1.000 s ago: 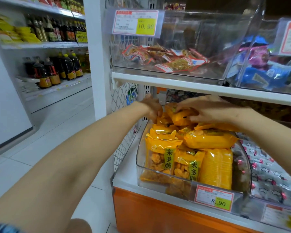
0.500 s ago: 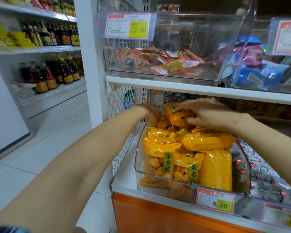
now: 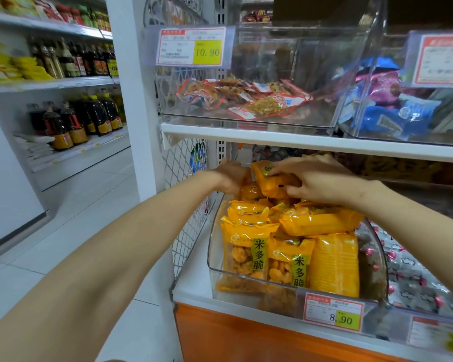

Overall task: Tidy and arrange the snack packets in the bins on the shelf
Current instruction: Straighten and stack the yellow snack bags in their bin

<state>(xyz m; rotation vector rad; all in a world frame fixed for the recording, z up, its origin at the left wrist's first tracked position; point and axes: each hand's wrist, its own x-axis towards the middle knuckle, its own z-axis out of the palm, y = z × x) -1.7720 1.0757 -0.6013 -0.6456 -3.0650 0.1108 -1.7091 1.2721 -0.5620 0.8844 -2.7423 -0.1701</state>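
Head view, reading left to right: our left hand (image 3: 230,178) curls at the rear left of the clear bin (image 3: 213,259), beside the left end of the orange packet (image 3: 270,184). We cannot tell whether it grips. The packet lies crosswise atop the pile. Our right hand (image 3: 318,180) pinches it, fingers above, thumb beneath.

Bright even light; soft, warped frame edges.

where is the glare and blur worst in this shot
Head view: glare streaks the clear upper bin; dark bottles at far left are smeared soft; the wide lens leans the white post; the front yellow snack packets are sharp.
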